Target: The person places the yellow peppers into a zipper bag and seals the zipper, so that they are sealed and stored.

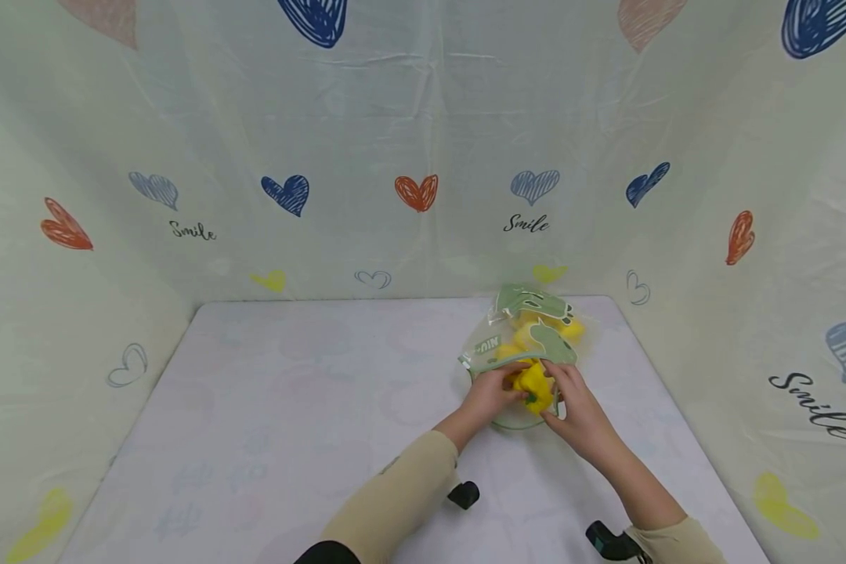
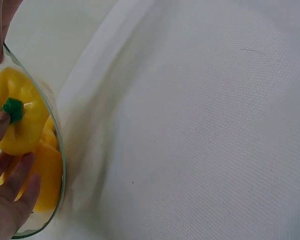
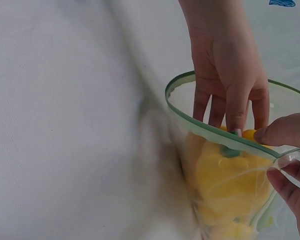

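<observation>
A clear zip bag [image 1: 481, 348] with green print lies toward the back right of the table, its green-edged mouth facing me. Several yellow bell peppers [image 1: 571, 329] fill it. Reaching in through the mouth, my left hand [image 1: 489, 394] grips a yellow bell pepper [image 2: 32, 117], the thumb by its green stem [image 2: 13, 110] and the fingers along its side. My right hand [image 1: 576, 409] is at the bag's right edge. In the right wrist view, the right hand [image 3: 290, 135] pinches the bag's green rim [image 3: 182, 112] between thumb and fingers.
The white table [image 1: 289, 407] extends left and toward me. A pale curtain [image 1: 352, 125] printed with hearts and words rises behind its back edge and along both sides. Black wrist devices [image 1: 464, 495] sit below the forearms.
</observation>
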A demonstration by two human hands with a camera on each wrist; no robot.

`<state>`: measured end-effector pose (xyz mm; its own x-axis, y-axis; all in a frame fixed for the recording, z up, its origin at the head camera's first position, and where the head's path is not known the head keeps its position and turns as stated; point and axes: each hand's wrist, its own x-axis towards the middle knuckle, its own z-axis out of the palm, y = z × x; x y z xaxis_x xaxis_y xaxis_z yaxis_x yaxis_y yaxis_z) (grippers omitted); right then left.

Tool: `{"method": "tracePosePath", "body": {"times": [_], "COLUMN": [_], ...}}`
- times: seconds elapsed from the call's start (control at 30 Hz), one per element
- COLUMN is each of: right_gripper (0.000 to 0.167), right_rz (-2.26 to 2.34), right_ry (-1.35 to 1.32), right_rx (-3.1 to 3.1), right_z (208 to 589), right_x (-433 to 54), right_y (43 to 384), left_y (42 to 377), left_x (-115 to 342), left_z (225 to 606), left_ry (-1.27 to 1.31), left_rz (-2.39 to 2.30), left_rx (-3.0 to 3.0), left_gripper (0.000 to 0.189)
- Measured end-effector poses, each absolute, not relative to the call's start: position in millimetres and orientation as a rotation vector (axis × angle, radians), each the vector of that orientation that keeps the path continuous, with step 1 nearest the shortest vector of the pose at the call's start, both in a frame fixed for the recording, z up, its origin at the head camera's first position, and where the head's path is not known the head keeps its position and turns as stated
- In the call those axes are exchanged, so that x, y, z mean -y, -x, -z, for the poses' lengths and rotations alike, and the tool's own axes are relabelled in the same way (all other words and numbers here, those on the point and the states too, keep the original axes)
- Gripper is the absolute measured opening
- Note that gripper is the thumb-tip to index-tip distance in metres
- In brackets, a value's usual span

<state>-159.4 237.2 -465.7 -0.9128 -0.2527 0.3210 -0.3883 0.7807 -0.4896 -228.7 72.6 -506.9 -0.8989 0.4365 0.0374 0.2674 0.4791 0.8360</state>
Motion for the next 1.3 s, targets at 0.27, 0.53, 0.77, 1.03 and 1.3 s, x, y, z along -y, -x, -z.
{"method": "tracePosePath", "body": {"times": [0.27, 0.53, 0.77, 1.03, 1.3], "right_gripper": [0.088, 0.087, 0.088, 0.087, 0.085], "right_rz": [-0.834, -0.833, -0.819, -0.818, -0.829], "right_ry": [-0.503, -0.493, -0.524, -0.545, -0.479], "right_rx": [2.738, 2.748, 2.709, 2.688, 2.735], "right_z": [466, 466, 465, 464, 465], "right_x": [-240, -240, -241, -239, -238], "right_y": [159, 158, 156, 156, 154], "left_y": [231, 231, 230, 229, 226], "left_x": [-79, -85, -90, -91, -83], "left_z": [509, 508, 509, 510, 508], "left_ry": [-0.586, -0.589, -0.527, -0.51, -0.556], "left_rz": [-1.4, -1.412, -1.421, -1.493, -1.573], "left_rx": [-2.607, -2.689, -2.726, -2.729, -2.662], "left_gripper": [0.042, 0.039, 0.035, 0.029, 0.026]}}
